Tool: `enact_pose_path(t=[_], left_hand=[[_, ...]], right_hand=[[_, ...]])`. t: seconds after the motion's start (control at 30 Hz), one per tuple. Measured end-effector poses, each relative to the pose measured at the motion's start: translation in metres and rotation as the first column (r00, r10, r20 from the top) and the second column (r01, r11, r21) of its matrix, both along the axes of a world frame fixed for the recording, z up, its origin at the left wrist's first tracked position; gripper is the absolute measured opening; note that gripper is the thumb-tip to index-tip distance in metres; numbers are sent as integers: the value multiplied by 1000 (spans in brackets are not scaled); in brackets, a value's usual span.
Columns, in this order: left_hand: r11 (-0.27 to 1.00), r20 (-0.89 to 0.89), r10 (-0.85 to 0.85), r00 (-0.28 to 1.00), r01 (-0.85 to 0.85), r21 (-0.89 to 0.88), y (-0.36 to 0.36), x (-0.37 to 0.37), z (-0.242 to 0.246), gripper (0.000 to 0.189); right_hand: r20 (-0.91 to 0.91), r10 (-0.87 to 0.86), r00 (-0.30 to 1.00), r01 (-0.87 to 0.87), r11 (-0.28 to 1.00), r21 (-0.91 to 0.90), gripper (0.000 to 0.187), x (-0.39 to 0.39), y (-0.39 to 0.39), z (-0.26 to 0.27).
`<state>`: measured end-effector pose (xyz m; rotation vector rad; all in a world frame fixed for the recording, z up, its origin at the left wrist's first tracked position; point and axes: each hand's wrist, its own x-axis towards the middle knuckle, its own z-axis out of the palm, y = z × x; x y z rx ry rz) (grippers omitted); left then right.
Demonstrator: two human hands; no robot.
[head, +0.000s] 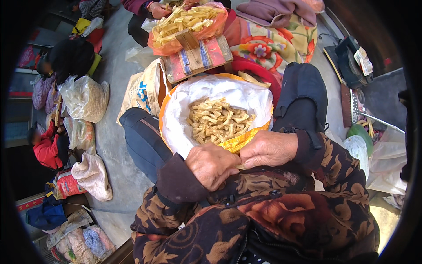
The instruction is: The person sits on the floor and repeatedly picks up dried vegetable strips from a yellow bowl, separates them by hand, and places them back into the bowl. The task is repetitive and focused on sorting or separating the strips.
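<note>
My left hand (pixel 212 166) and my right hand (pixel 268 148) meet over my lap, fingers pinched together. A small pale strip (pixel 242 166) shows between the fingertips; most of it is hidden by them. Just beyond the hands, between my knees, stands a sack (pixel 178 122) with a white lining and an orange-yellow rim. Many small yellowish knotted strips (pixel 221 120) lie inside it. Farther ahead, an orange plastic bag (pixel 219 28) holds a heap of loose pale yellow strips (pixel 188 21). It rests by a worn red board (pixel 216 54) with a wooden block (pixel 187 39) on it.
Opposite me, a co-worker's hand (pixel 160 10) is at the orange bag. A brown sack (pixel 141 90) stands beside my left knee; a flowered blanket (pixel 260 49) lies ahead. Leftward are people (pixel 49 148) and filled plastic bags (pixel 85 99); rightward, a broom (pixel 346 105) and a large gourd (pixel 357 151).
</note>
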<state>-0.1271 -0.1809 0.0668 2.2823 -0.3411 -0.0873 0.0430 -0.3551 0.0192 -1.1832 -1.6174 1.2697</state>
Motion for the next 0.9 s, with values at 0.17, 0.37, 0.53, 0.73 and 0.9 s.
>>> enact_pose_path(t=[0.17, 0.37, 0.53, 0.73, 0.9], left_hand=[[914, -225, -209, 952, 108, -392, 3, 4, -18, 19], [932, -270, 363, 892, -346, 111, 36, 9, -72, 37], [720, -351, 635, 688, -692, -53, 48, -3, -102, 34], [662, -291, 680, 673, -734, -151, 49, -7, -120, 28], [623, -301, 687, 661, -750, -222, 48, -6, -120, 25]], right_hand=[[-297, 118, 948, -190, 955, -228, 23, -1, -13, -8], [572, -328, 752, 417, 909, -27, 33, 36, 15, -47], [697, -372, 613, 420, 901, 111, 16, 33, 54, -99], [810, -173, 560, 325, 946, -22, 11, 26, 65, -133], [735, -207, 646, 326, 945, -20, 13, 26, 52, -115]])
